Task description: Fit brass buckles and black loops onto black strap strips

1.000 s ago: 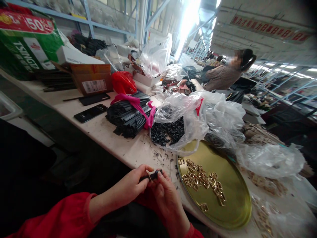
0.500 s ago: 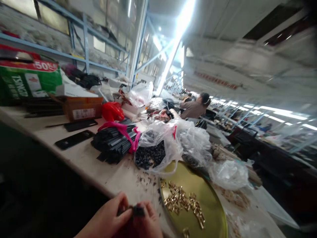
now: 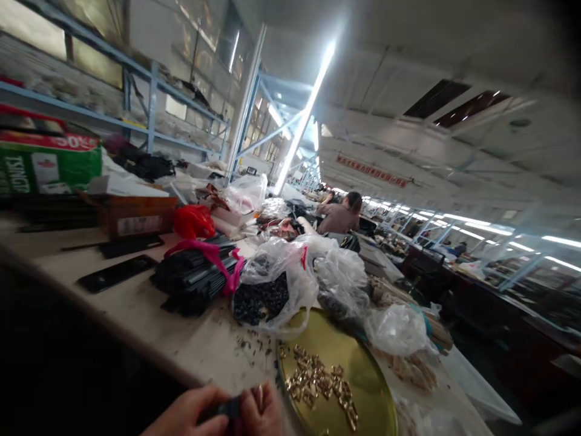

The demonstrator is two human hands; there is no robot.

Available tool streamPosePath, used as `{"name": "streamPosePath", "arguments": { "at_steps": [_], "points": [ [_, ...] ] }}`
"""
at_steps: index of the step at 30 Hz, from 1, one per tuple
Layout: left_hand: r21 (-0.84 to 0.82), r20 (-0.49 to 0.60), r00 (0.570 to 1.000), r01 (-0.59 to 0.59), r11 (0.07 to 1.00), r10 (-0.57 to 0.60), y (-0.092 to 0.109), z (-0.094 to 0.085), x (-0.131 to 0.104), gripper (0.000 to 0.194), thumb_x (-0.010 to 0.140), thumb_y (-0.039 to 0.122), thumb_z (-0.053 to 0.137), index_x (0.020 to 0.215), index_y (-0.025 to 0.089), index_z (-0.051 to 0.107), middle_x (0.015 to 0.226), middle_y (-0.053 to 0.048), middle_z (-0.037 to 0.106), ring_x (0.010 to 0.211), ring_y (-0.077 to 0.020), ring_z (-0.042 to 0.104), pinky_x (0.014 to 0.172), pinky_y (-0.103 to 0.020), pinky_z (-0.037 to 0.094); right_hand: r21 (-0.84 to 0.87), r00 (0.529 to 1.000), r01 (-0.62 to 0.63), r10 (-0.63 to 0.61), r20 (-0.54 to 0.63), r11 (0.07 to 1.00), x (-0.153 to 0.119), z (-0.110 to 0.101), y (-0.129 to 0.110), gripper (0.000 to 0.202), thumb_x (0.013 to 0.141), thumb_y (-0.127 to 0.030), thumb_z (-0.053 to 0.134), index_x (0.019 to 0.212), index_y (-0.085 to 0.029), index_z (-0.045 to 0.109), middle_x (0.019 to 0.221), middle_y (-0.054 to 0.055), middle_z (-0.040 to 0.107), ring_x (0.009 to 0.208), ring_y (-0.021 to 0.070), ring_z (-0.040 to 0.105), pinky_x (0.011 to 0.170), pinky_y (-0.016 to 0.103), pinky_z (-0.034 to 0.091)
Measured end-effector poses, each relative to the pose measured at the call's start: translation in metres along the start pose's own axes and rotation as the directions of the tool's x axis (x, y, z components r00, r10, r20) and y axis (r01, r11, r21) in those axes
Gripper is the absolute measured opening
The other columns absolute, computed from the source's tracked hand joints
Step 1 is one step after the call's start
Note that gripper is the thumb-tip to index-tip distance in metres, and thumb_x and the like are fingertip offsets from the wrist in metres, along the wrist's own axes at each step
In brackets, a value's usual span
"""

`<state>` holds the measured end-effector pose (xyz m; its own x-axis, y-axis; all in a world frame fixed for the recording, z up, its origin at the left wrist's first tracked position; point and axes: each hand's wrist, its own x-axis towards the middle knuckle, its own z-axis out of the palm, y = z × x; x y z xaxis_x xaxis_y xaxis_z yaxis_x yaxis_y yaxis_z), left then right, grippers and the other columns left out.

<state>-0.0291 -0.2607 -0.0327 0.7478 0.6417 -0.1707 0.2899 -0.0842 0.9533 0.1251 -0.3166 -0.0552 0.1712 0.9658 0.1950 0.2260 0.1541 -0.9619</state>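
Observation:
Low in the head view, my left hand (image 3: 193, 412) and my right hand (image 3: 263, 410) are close together at the table's front edge. Both are closed on a small black strip (image 3: 233, 408), its ends hidden in the fingers. A gold-coloured glint, perhaps a metal buckle, shows at my right fingertips; blur hides its shape. Just right of my hands lies a round gold-coloured tray (image 3: 370, 378), with a scatter of small gold metal buckles (image 3: 318, 378) on it. Behind the tray, an open clear plastic bag (image 3: 302, 297) holds many small black pieces (image 3: 261, 300).
A bundle of black strips (image 3: 195, 275) tied with pink ribbon lies left of the bag. Further left are a dark phone (image 3: 117, 274), a cardboard box (image 3: 136, 215) and a red bag (image 3: 194, 221). More plastic bags (image 3: 399, 330) lie right. A person (image 3: 340, 215) sits further back.
The view has shifted, so the table's things appear lower and further left. My hands are lower in view, still together on the black strip. A gold glint now shows at my right fingers.

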Motion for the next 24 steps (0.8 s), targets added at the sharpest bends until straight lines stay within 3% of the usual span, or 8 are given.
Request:
{"name": "streamPosePath", "arguments": {
  "at_steps": [2, 3, 6, 8, 16, 21, 24],
  "points": [
    [-0.084, 0.038, 0.999, 0.026, 0.996, -0.023, 0.021, -0.003, -0.01, 0.033, 0.072, 0.036, 0.053, 0.094, 0.014, 0.061, 0.085, -0.003, 0.066, 0.073, -0.0187, 0.059, 0.063, -0.025, 0.045, -0.002, 0.962, -0.093, 0.089, -0.258, 0.996, -0.009, 0.005, 0.002, 0.018, 0.081, -0.038, 0.052, 0.085, -0.021, 0.052, 0.061, -0.005, 0.048, 0.055, 0.0123, 0.048, 0.051, 0.025, 0.041],
    [-0.124, 0.058, 0.996, 0.079, 0.989, -0.072, 0.027, -0.004, -0.011, 0.034, 0.071, 0.036, 0.055, 0.095, 0.012, 0.061, 0.082, -0.004, 0.066, 0.069, -0.0175, 0.058, 0.06, -0.024, 0.045, -0.007, 0.957, -0.118, 0.112, -0.268, 0.993, -0.012, 0.007, 0.002, 0.021, 0.08, -0.037, 0.052, 0.092, -0.02, 0.051, 0.063, -0.005, 0.048, 0.055, 0.0123, 0.048, 0.052, 0.024, 0.04],
    [-0.27, 0.118, 0.977, 0.205, 0.941, -0.179, 0.03, -0.007, -0.009, 0.035, 0.069, 0.032, 0.059, 0.098, 0.012, 0.061, 0.083, -0.003, 0.066, 0.068, -0.016, 0.059, 0.059, -0.023, 0.045, -0.109, 0.99, -0.126, 0.118, -0.072, 0.986, -0.019, 0.008, -0.001, 0.018, 0.085, -0.034, 0.043, 0.083, -0.019, 0.052, 0.068, -0.002, 0.053, 0.063, 0.0132, 0.05, 0.058, 0.025, 0.04],
    [-0.337, 0.164, 0.961, 0.266, 0.903, -0.222, 0.025, -0.008, -0.007, 0.034, 0.068, 0.029, 0.059, 0.098, 0.013, 0.06, 0.081, -0.002, 0.066, 0.067, -0.0151, 0.06, 0.06, -0.023, 0.046, -0.164, 0.992, -0.124, 0.125, -0.002, 0.979, -0.021, 0.007, -0.001, 0.021, 0.087, -0.033, 0.038, 0.079, -0.019, 0.051, 0.069, -0.001, 0.053, 0.064, 0.0136, 0.05, 0.059, 0.025, 0.039],
    [-0.273, 0.238, 0.933, 0.33, 0.903, -0.269, 0.011, -0.012, 0.008, 0.03, 0.068, 0.02, 0.054, 0.097, 0.013, 0.06, 0.071, 0.001, 0.065, 0.061, -0.0128, 0.06, 0.056, -0.02, 0.044, -0.293, 0.964, -0.119, 0.181, 0.193, 0.949, -0.02, -0.003, 0.007, 0.019, 0.09, -0.032, 0.037, 0.09, -0.019, 0.051, 0.069, -0.001, 0.054, 0.062, 0.0137, 0.049, 0.057, 0.025, 0.035],
    [-0.28, 0.295, 0.926, 0.321, 0.905, -0.237, 0.011, -0.019, 0.018, 0.031, 0.068, 0.018, 0.053, 0.098, 0.014, 0.061, 0.071, 0.002, 0.065, 0.065, -0.012, 0.059, 0.057, -0.019, 0.042, -0.154, 0.94, -0.204, 0.237, 0.246, 0.967, -0.014, -0.01, 0.008, 0.021, 0.09, -0.035, 0.037, 0.085, -0.019, 0.05, 0.07, -0.002, 0.051, 0.064, 0.0128, 0.047, 0.058, 0.023, 0.036],
    [-0.296, 0.321, 0.925, 0.3, 0.907, -0.201, 0.015, -0.025, 0.022, 0.033, 0.068, 0.017, 0.053, 0.1, 0.014, 0.06, 0.08, 0.001, 0.067, 0.072, -0.0122, 0.059, 0.061, -0.019, 0.042, -0.117, 0.947, -0.225, 0.245, 0.208, 0.967, -0.01, -0.01, 0.01, 0.021, 0.09, -0.035, 0.037, 0.086, -0.02, 0.05, 0.072, -0.001, 0.051, 0.066, 0.013, 0.047, 0.06, 0.023, 0.037]
  ]
}}
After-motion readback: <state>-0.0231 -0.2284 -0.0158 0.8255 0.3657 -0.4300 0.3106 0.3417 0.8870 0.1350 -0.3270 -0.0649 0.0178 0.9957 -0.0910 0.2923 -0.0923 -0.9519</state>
